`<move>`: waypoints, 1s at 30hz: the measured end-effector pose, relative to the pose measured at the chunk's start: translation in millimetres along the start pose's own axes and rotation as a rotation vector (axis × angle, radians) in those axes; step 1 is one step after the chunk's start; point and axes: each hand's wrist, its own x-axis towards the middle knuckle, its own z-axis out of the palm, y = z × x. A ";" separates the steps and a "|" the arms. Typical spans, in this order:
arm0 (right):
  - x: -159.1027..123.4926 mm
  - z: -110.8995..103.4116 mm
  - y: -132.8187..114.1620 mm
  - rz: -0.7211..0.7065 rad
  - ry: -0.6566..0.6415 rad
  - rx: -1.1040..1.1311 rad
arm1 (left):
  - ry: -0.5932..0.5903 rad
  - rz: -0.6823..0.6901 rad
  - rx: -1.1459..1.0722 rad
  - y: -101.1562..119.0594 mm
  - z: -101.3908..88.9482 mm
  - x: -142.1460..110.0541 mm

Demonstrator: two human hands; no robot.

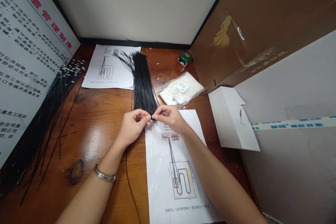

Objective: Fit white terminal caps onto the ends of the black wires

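Observation:
My left hand [134, 126] and my right hand [172, 118] meet fingertip to fingertip at the near end of a thick bundle of black wires [144, 80]. Both are closed in a pinch. A tiny white connector [153, 117] shows at the right fingertips, touching the left ones. The left fingers close on what looks like the end of a black wire [129, 178], which runs down the table from under that hand; the grip itself is mostly hidden. Beneath the right hand lies a printed drawing sheet [160, 175].
A clear bag of small white parts [181, 89] lies right of the bundle, near a yellow rubber band [161, 76] and a green tape measure [185, 58]. Wires with white ends [52, 105] pile at left. Another sheet [91, 66] lies behind; a white box [231, 119] stands right.

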 end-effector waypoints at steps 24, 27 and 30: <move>-0.1 1.8 -1.9 -0.018 -0.001 -0.006 | -0.030 -0.031 -0.048 0.8 -1.0 1.1; 0.8 4.8 2.1 -0.102 0.095 0.041 | 0.032 -0.025 -0.116 1.9 0.5 2.4; 1.3 4.9 5.5 -0.133 0.132 0.048 | 0.057 -0.035 -0.149 3.3 1.6 3.0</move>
